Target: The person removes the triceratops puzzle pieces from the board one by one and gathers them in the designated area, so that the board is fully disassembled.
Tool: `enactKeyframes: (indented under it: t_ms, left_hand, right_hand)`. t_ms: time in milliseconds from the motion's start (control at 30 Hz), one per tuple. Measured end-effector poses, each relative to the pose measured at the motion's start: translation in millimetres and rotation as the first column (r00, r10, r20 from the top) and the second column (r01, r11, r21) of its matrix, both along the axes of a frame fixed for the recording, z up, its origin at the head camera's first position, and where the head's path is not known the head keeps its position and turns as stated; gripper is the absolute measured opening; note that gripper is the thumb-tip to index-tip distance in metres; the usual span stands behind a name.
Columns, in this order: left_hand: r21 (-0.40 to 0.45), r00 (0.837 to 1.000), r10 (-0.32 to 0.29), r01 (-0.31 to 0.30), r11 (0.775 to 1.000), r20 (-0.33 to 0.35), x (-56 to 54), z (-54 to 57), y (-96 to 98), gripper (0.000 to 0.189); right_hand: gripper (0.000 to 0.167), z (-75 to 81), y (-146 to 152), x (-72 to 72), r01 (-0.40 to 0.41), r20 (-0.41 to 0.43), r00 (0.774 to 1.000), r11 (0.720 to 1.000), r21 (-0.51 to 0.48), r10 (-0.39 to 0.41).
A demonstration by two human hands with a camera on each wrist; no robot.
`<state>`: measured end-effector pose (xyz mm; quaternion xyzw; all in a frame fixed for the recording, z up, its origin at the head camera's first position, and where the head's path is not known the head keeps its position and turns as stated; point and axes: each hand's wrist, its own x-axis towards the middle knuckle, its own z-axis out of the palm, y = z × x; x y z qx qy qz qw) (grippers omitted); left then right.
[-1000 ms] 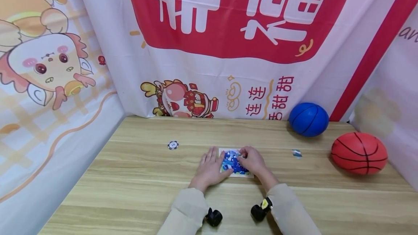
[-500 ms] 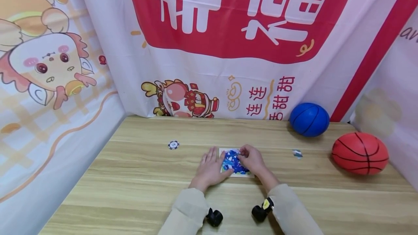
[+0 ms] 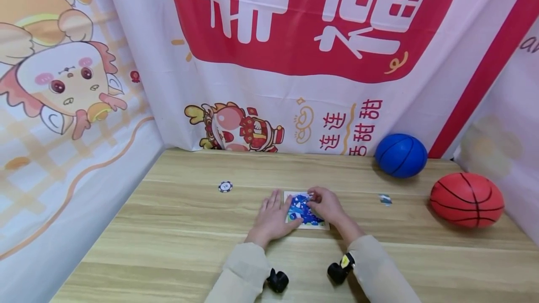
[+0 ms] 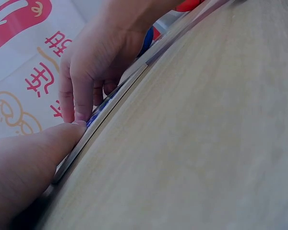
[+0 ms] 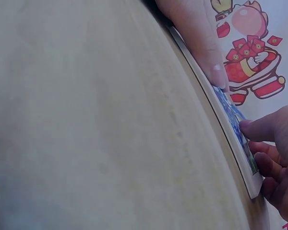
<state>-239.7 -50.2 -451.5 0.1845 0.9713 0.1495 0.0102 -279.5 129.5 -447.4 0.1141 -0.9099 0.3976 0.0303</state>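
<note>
A small flat jigsaw puzzle (image 3: 300, 214) with a blue picture and a pale border lies on the wooden table. My left hand (image 3: 273, 219) rests flat along its left side, fingers straight, the thumb (image 4: 62, 139) lying over the near left part of the picture. At the upper right of the puzzle my right hand (image 3: 327, 205) has its fingers curled and pinches what looks like a puzzle piece (image 5: 237, 115), low against the picture. Most of that piece is hidden by the fingers. Another loose puzzle piece (image 3: 385, 199) lies apart on the table to the right.
A round chip-like disc (image 3: 225, 186) lies on the table (image 3: 177, 228) left of the puzzle. Two balls, one blue (image 3: 401, 155) and one red (image 3: 466, 200), sit at the back right. A printed curtain (image 3: 269, 69) hangs along the table's back edge.
The view has shifted slightly, so everything sits a little further right in it. Both hands keep nearly the same place on the puzzle, with only small finger movement at the right hand.
</note>
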Motion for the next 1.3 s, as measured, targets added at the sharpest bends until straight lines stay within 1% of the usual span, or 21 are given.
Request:
enactKeyframes:
  t_ms: [167,267,367,500,633,733,900,1033,1133,1200,1233,1267,1300]
  left_hand:
    - [-0.005,1.000,-0.003,0.003,1.000,0.002,-0.2,0.8,0.4,0.077]
    - [-0.004,1.000,-0.001,0.001,1.000,0.006,-1.2,-0.6,0.5,0.077]
    - [0.001,1.000,-0.002,0.002,1.000,0.011,-1.8,-1.0,0.5,0.077]
    - [0.001,1.000,0.000,0.000,1.000,0.015,-1.3,0.0,0.3,0.077]
    - [0.005,1.000,0.005,-0.005,1.000,0.013,-1.0,-0.5,0.6,0.076]
    - [0.008,1.000,0.005,-0.005,1.000,0.010,-1.2,-0.9,0.8,0.076]
    - [0.019,1.000,0.004,-0.004,1.000,0.006,-0.9,0.2,0.4,0.076]
    - [0.023,1.000,0.008,-0.009,1.000,0.013,-1.3,0.9,0.0,0.076]
    - [0.022,1.000,0.013,-0.013,1.000,0.021,-1.9,0.6,0.2,0.076]
    - [0.020,1.000,0.014,-0.015,1.000,0.026,-2.2,0.2,0.4,0.075]
    - [0.018,1.000,0.014,-0.015,1.000,0.025,-2.3,0.0,0.5,0.075]
    - [0.019,1.000,0.014,-0.014,1.000,0.025,-2.1,0.2,0.6,0.075]
    - [0.019,1.000,0.012,-0.013,1.000,0.024,-2.0,0.3,0.6,0.075]
  right_hand:
    - [0.031,2.2,0.4,-0.9,-0.005,-0.002,1.000,1.000,0.017,0.005]
    - [0.030,3.4,0.3,-1.0,-0.003,0.001,1.000,1.000,0.026,0.003]
    - [0.029,4.3,1.3,-1.8,0.009,0.034,0.999,1.000,0.002,-0.009]
    - [0.029,7.7,8.1,-1.8,0.016,0.054,0.998,0.999,-0.052,-0.013]
    - [0.031,15.0,26.2,-0.3,-0.002,0.035,0.999,0.993,-0.114,0.006]
    - [0.033,19.2,46.7,-0.1,0.006,0.026,1.000,0.993,-0.121,-0.002]
    - [0.035,24.3,81.8,0.7,0.051,0.087,0.995,0.994,-0.102,-0.042]
    - [0.036,25.5,104.5,3.3,0.088,0.148,0.987,0.979,-0.183,-0.061]
    - [0.036,22.8,120.0,5.9,0.118,0.223,0.974,0.938,-0.326,-0.046]
    - [0.037,20.9,130.1,7.4,0.129,0.230,0.972,0.918,-0.374,-0.043]
    - [0.037,19.9,134.9,7.9,0.134,0.227,0.973,0.914,-0.384,-0.048]
    - [0.036,18.7,139.3,8.0,0.137,0.217,0.975,0.911,-0.389,-0.054]
    - [0.037,17.7,143.8,7.9,0.137,0.189,0.979,0.922,-0.363,-0.071]
